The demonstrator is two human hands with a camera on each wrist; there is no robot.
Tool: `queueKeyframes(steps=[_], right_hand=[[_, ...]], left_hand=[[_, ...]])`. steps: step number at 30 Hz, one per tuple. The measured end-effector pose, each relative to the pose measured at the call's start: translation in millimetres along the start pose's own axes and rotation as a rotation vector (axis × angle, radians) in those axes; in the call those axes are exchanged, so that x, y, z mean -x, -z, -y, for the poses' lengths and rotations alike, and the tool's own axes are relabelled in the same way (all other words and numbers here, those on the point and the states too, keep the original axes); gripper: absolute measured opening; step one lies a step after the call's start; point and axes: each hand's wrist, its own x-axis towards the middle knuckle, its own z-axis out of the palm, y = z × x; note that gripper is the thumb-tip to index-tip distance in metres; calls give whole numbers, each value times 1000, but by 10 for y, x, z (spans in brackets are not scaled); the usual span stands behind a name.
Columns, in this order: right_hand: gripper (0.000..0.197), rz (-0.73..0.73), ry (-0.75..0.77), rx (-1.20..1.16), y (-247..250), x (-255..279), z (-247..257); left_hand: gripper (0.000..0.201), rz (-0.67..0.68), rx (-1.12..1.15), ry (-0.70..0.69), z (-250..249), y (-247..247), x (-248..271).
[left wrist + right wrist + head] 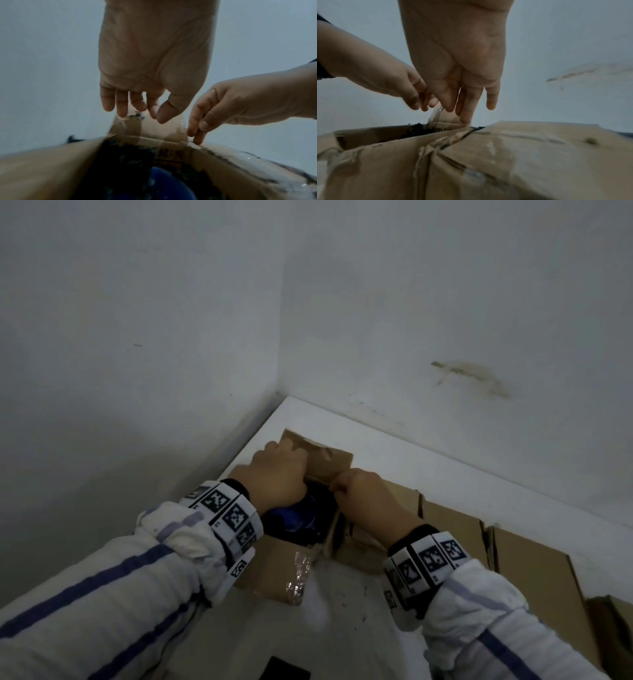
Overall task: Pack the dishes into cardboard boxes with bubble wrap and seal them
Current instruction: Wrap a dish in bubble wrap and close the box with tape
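My left hand and right hand are pinching the far flap of the open cardboard box, which is sitting on a white table in the room's corner, blue dish inside.

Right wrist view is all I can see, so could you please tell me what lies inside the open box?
Observer: A blue dish lies inside, amid dark material; the left wrist view shows it.
Operator: Thank you. How does the left hand hold the far flap?
Observer: The left hand pinches the far flap, fingers behind it and thumb on its inner face.
Operator: Are other boxes nearby?
Observer: Yes, more cardboard boxes stand in a row to the right, in the head view.
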Motion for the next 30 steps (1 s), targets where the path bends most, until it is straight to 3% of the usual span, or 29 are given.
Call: queueKeyframes(steps=[4,12,21,25,30], right_hand=[[28,-167,-60,-74,68,260,-343],[29,-318,-309,-198,314,1184,-1502],[29,-364,-615,-221,651,2392,-3044],[27,-434,-730,-267,762,2914,-3662],[25,-551,-935,-372,756,3451,-4394]], left_hand=[[8,-3,113,-143,-626,-26,-93],[9,80,148,-352,-2179,-519,-231],[22,213,192,-504,-4113,-1129,-356],[20,218,200,-545,-4751,-1397,-318],[36,206,164,-648,-5421,-1661,-233]])
